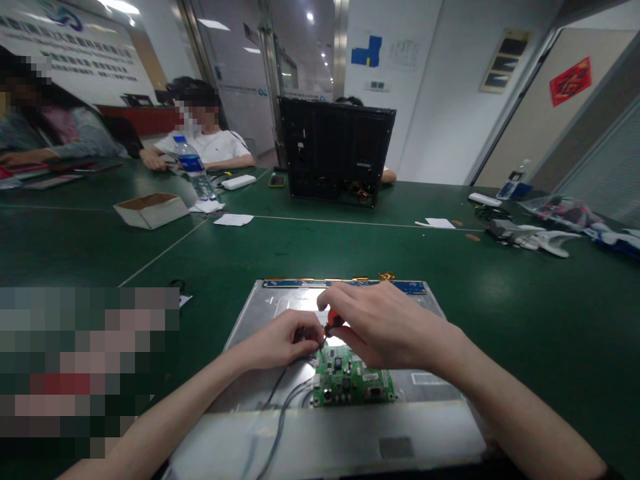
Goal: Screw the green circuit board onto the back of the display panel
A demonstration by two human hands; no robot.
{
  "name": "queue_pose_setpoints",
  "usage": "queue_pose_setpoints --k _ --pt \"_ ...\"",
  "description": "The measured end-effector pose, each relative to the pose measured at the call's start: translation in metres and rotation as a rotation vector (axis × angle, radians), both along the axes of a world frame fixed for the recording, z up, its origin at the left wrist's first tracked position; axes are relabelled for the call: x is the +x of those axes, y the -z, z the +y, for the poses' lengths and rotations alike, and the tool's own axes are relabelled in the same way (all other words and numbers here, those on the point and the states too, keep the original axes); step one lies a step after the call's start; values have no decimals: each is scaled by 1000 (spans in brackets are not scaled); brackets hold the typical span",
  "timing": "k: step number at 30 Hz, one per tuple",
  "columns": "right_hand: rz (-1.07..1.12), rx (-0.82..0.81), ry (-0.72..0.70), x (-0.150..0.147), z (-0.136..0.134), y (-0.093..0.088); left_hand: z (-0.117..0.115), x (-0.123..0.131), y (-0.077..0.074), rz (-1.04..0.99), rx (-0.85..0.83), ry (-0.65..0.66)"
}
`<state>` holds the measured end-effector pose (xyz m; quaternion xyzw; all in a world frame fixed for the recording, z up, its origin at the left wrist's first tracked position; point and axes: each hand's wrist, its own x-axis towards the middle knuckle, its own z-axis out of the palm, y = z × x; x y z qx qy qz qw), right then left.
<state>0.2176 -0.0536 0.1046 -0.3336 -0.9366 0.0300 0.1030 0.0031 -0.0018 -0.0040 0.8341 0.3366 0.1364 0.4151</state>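
Observation:
A flat silver display panel (245,333) lies on the green table in front of me, a narrow blue board (295,283) along its far edge. On its back sits a green circuit board (353,383). My right hand (387,323) grips the red-orange handle of a screwdriver (334,320), tilted with its lower end over the board's far left corner. Close beside that end, my left hand (290,340) is closed in a pinch; what its fingertips hold is hidden. Grey cables (281,423) run from the board's left side towards me.
Beyond the panel stands a black monitor housing (337,147). A paper box (151,211), a water bottle (195,170) and paper slips (233,219) are at the far left. Cables and plastic bags (565,210) lie far right. Other people sit across the table and at the left.

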Motion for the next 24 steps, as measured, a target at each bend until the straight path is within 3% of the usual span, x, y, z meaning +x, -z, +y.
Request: queue_pose_setpoints --k 5,13,24 --pt "-15 24 47 -1 3 2 0 1 -1 1 -26 25" --pt "-1 -11 -22 0 -1 1 -1 -1 2 2 -2 3" --pt "-37 124 69 -3 2 3 0 0 1 -27 -19 13"
